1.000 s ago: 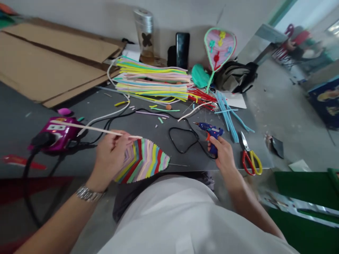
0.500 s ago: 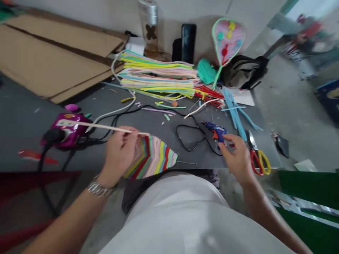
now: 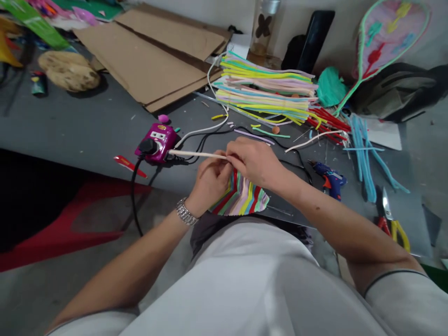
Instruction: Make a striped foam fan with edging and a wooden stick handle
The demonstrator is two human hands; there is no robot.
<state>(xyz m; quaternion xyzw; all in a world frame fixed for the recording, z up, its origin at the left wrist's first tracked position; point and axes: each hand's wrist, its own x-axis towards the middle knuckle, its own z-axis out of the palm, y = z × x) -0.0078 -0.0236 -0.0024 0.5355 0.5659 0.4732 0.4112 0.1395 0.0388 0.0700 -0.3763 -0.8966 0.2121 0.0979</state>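
A striped piece (image 3: 245, 196) made of bent pipe cleaners in several colours lies at the table's front edge, partly covered by my hands. My left hand (image 3: 212, 179) is closed on its left side. One cream pipe cleaner (image 3: 196, 154) sticks out leftward from between my fingers. With thumb and forefinger, my right hand (image 3: 255, 161) pinches that cream pipe cleaner close to my left fingertips, above the striped piece. To the right of my hands, a blue glue gun (image 3: 331, 179) with an orange trigger lies on the table.
A purple power socket (image 3: 164, 140) with a black plug and a red cutter (image 3: 129, 165) are at left. Pipe cleaner bundles (image 3: 266, 88), cardboard (image 3: 157, 60) and a bottle (image 3: 264, 28) stand behind. Scissors (image 3: 390, 214) and blue pipe cleaners (image 3: 364, 158) lie at right.
My right hand has let go of the glue gun and come left to the cream pipe cleaner at my left hand. The head view has turned to the left.
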